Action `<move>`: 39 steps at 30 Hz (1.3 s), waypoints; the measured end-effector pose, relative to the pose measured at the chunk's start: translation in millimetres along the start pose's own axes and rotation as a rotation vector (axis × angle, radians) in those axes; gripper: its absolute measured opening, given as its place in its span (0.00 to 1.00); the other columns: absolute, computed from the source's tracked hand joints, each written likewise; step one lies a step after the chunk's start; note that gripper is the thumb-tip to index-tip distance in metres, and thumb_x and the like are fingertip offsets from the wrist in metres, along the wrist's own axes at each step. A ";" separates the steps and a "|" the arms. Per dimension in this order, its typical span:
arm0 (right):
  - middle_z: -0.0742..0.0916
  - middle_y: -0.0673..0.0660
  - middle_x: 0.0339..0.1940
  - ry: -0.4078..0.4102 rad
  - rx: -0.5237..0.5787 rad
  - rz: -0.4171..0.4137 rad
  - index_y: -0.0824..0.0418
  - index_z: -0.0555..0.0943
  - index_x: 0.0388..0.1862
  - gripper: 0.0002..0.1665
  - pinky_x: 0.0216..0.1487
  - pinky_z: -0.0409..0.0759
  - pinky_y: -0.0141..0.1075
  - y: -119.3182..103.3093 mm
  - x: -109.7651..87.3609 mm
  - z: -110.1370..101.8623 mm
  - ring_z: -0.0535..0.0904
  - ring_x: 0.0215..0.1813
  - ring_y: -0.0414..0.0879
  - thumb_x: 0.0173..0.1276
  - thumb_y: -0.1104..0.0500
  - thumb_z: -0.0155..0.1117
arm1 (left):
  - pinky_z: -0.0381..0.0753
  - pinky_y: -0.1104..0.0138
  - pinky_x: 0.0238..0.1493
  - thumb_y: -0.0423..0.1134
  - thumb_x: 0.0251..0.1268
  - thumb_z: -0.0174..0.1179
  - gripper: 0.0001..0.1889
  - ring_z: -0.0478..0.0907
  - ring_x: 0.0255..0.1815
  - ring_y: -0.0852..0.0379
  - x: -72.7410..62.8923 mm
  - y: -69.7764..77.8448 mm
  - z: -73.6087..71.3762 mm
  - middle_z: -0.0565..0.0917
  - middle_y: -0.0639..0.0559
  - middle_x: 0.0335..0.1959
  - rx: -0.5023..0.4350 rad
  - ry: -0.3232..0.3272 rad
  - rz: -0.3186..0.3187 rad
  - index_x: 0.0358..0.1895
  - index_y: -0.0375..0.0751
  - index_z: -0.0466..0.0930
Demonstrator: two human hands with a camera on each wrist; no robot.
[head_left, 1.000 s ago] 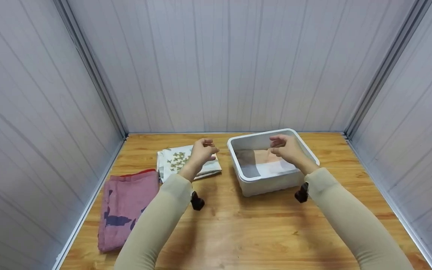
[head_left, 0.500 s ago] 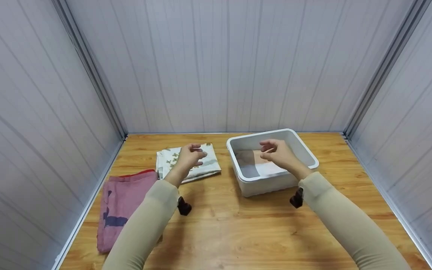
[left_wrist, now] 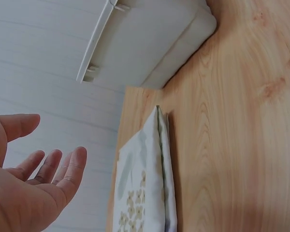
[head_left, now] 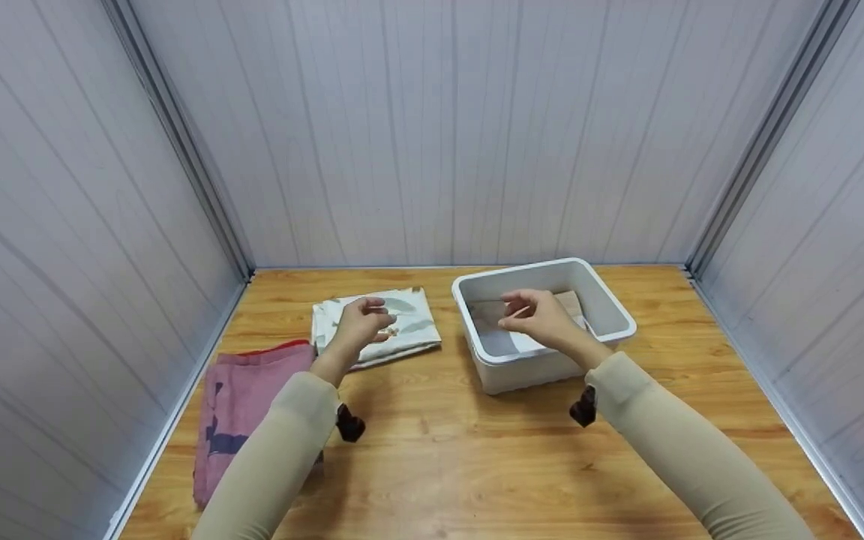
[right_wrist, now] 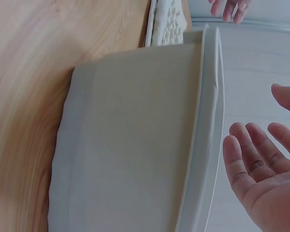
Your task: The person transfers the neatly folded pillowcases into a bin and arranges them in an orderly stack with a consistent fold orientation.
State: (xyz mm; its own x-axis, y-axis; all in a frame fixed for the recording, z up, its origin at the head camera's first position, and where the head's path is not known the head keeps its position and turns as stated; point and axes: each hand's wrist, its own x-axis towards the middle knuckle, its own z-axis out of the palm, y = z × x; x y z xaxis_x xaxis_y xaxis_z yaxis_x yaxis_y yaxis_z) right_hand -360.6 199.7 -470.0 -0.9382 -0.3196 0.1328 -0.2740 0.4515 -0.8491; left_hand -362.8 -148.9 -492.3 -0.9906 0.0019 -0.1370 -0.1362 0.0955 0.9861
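Note:
My left hand hovers above a folded white cloth with a gold flower print, its fingers loosely bent and holding nothing. In the left wrist view a gap shows between that hand and the cloth. Over the white plastic bin hangs my right hand, also with bent fingers and nothing between them. The right wrist view has this hand beyond the bin's rim, apart from it. Flat beige and white material lies inside the bin, partly hidden by the hand.
A folded pink cloth with dark patches and a red edge lies at the left of the wooden table, partly covered by my left sleeve. Pale panel walls enclose the table at the back and both sides.
Both hands have moved left and slightly toward me, the left one farther. More of the white cloth and of the bin's contents shows. The cloths and bin stay in place.

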 end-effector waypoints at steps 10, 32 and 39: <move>0.89 0.73 0.54 -0.048 -0.020 -0.009 0.71 0.82 0.66 0.29 0.46 0.82 0.28 -4.1 -4.4 16.7 0.86 0.45 0.46 0.69 0.62 0.78 | 0.90 0.62 0.53 0.31 0.74 0.63 0.26 0.81 0.67 0.39 -9.0 -10.5 -21.1 0.78 0.32 0.67 0.051 -0.024 0.006 0.71 0.27 0.73; 0.90 0.67 0.47 -0.113 -0.080 -0.063 0.74 0.83 0.63 0.30 0.47 0.81 0.30 5.8 -11.2 33.2 0.85 0.45 0.49 0.67 0.59 0.81 | 0.90 0.63 0.47 0.33 0.74 0.67 0.26 0.84 0.56 0.49 -29.3 -44.5 -78.2 0.79 0.27 0.65 0.232 -0.055 0.129 0.70 0.25 0.75; 0.90 0.66 0.43 -0.128 -0.090 -0.069 0.73 0.84 0.60 0.29 0.43 0.81 0.30 8.7 -12.6 37.0 0.84 0.42 0.50 0.66 0.59 0.81 | 0.89 0.66 0.47 0.32 0.74 0.67 0.27 0.83 0.54 0.51 -37.4 -54.2 -101.4 0.78 0.25 0.66 0.236 -0.036 0.115 0.71 0.23 0.72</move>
State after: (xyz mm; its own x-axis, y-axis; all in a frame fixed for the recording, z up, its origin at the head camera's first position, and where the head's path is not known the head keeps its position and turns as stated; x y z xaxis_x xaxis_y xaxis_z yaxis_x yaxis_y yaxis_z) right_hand -343.3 176.8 -498.0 -0.8834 -0.4534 0.1184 -0.3603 0.4957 -0.7902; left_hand -319.9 -255.1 -531.0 -0.9976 0.0609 -0.0327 -0.0113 0.3226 0.9465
